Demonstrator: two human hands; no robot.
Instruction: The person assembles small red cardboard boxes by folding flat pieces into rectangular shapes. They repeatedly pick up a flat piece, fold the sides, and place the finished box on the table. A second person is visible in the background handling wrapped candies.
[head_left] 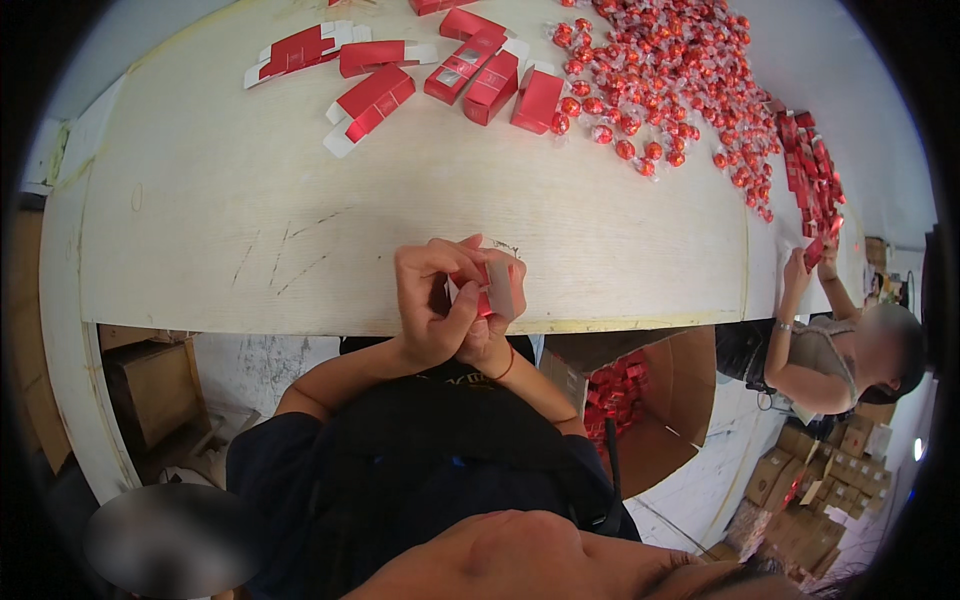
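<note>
A small red box (485,300) with a pale flap standing up is between my hands, just over the near edge of the table. My left hand (428,298) is closed about the box's left side, its thumb and fingers at the opening. Around the far and right side wraps my right hand (515,275), holding the box from beneath. Whatever is inside the box cannot be made out, since the fingers cover much of it. Several red boxes (378,98) lie beyond my hands on the table, some with white flaps open.
A large heap of red wrapped candies (665,60) spreads over the far right. Farther right, a co-worker (820,360) handles a red box near piled red boxes (812,170). Below the table edge stands a cardboard carton (680,385) holding red boxes. Brown cartons (780,475) are stacked behind.
</note>
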